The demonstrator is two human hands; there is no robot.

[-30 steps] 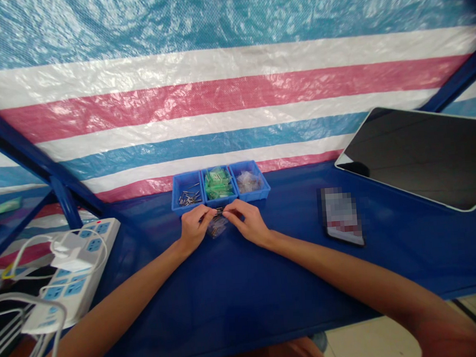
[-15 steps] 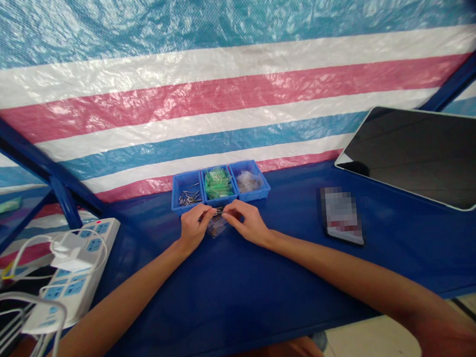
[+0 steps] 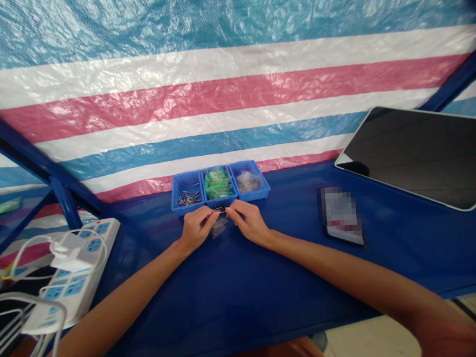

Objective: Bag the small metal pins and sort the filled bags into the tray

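My left hand (image 3: 196,229) and my right hand (image 3: 247,223) meet on the blue table (image 3: 237,287), just in front of three small blue bins. Both hands pinch a small clear plastic bag (image 3: 219,227) with tiny dark parts inside; it hangs between the fingertips. The left bin (image 3: 186,192) holds small metal pins. The middle bin (image 3: 219,184) holds green parts. The right bin (image 3: 249,181) holds clear bags.
A phone (image 3: 342,216) lies to the right of my hands, and a dark tablet (image 3: 427,154) leans at the far right. A white power strip (image 3: 71,269) with cables sits at the left edge. A striped tarp (image 3: 224,92) backs the table.
The hands have drawn slightly closer together on the bag, and the bag looks a little more bunched. Everything else has stayed in place.
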